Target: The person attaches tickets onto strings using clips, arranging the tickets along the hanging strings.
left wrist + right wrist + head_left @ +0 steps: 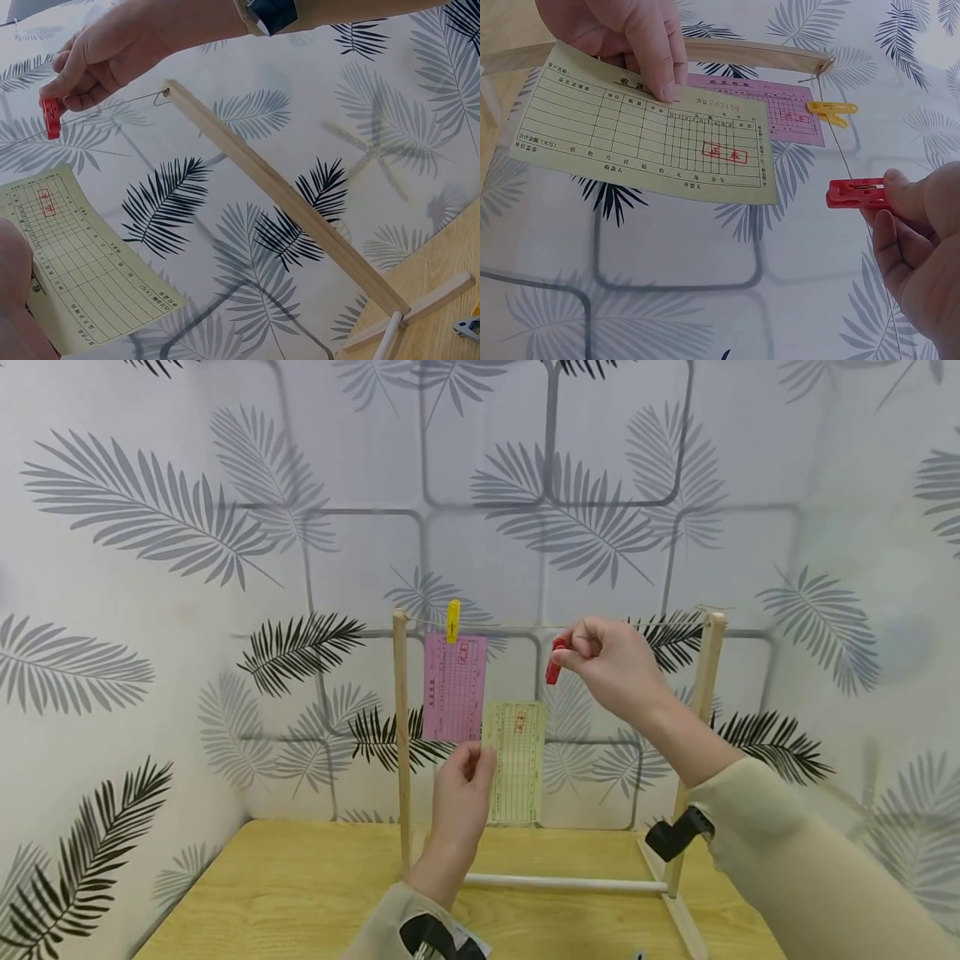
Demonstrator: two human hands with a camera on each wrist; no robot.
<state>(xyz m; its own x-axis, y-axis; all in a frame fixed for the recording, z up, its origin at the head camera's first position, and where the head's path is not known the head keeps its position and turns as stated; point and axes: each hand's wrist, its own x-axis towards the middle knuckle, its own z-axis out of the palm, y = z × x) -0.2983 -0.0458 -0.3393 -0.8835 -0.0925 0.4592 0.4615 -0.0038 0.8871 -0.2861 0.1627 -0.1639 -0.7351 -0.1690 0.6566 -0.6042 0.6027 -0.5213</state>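
A wooden rack (402,735) stands on the table with a thin string (525,627) stretched between its two posts. A pink slip (454,687) hangs from the string under a yellow clothespin (453,620). My left hand (463,793) pinches the left edge of a pale yellow printed slip (516,762) (652,135) (75,262), holding it upright below the string. My right hand (609,660) pinches a red clothespin (555,662) (856,193) (51,117) just under the string, right of the pink slip.
The light wooden table (300,893) sits against walls papered with a leaf pattern. The rack's right post (699,710) and white base rod (562,882) lie behind my forearms. A small metal clip (466,327) lies on the table by the rack's foot.
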